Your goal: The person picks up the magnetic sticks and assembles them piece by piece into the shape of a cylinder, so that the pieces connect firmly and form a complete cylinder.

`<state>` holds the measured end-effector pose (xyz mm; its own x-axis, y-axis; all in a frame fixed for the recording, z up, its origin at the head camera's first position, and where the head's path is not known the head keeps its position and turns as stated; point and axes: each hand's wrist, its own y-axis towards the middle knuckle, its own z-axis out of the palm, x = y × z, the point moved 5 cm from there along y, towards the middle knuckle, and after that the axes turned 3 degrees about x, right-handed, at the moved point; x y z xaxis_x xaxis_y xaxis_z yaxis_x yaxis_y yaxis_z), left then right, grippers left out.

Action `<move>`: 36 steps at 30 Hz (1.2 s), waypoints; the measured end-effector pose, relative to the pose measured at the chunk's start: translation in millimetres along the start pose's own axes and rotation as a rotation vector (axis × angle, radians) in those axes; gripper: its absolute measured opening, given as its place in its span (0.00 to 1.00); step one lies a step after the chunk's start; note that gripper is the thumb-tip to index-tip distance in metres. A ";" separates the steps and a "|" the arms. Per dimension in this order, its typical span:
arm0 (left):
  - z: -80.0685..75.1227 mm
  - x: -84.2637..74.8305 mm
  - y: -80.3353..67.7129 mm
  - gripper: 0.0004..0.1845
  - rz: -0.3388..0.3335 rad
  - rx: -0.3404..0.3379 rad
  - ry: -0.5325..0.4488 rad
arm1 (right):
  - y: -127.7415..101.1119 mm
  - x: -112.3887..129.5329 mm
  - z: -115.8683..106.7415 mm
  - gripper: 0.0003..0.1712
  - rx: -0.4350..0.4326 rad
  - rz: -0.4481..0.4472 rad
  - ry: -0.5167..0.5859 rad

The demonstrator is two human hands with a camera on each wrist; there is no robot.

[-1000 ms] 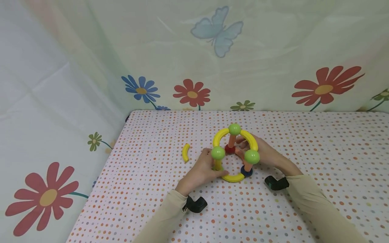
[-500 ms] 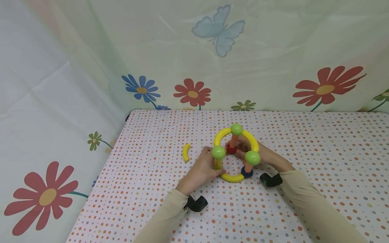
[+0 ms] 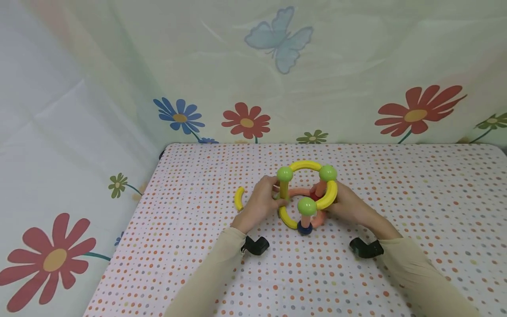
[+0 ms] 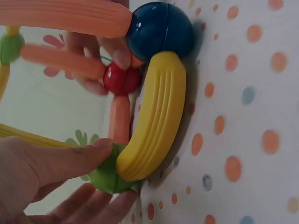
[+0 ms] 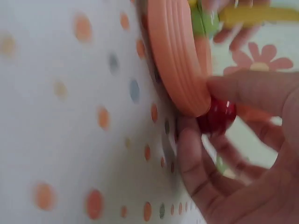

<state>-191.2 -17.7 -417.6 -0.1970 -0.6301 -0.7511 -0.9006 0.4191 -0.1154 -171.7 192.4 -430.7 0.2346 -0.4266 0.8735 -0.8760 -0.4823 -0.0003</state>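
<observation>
At frame centre, the ball-and-rod toy frame [image 3: 305, 198] stands on the dotted desk [image 3: 396, 185] between both hands: left hand [image 3: 259, 204] pinches its green base ball [image 4: 110, 175], right hand [image 3: 348, 207] grips the red ball [image 5: 216, 116], partly hidden.

Two arms in beige long sleeves reach forward from the near edge, angled inward so the hands meet near the middle. Each wrist carries a small black device on its underside. The left hand [image 3: 260, 203] is curled, thumb and fingers [image 4: 70, 158] closing in a pinch on its right side; the wrist view shows the thumb above and the fingertips below. The right hand [image 3: 348, 206] mirrors it from the right side, its fingers [image 5: 196, 168] curled in a grip, thumb pressing down from above, knuckles facing right.
</observation>
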 end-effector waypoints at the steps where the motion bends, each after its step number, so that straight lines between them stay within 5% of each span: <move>1: -0.7 0.8 4.2 0.21 0.010 -0.002 -0.017 | -2.2 0.5 1.1 0.13 -0.015 0.012 -0.008; 7: -1.5 8.3 25.0 0.21 0.048 -0.008 -0.128 | -19.6 8.2 10.2 0.28 -0.092 0.074 -0.074; 13: -0.5 11.3 30.4 0.20 0.101 0.024 -0.215 | -33.4 13.9 18.2 0.19 -0.097 0.094 -0.080; 26: 2.8 7.2 29.7 0.19 0.168 0.077 -0.185 | -42.7 14.8 18.5 0.22 -0.063 0.104 -0.064; 31: -4.4 9.2 25.8 0.21 0.126 0.044 -0.123 | -41.3 17.0 -5.0 0.20 -0.099 0.123 -0.114; 36: -30.9 17.3 12.2 0.20 -0.012 -0.114 0.049 | -30.6 36.9 -43.0 0.16 -0.217 0.056 -0.167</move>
<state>-217.6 -43.7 -411.9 -0.2026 -0.6672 -0.7168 -0.9406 0.3363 -0.0472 -154.4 224.4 -377.6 0.2332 -0.5768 0.7829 -0.9552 -0.2867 0.0733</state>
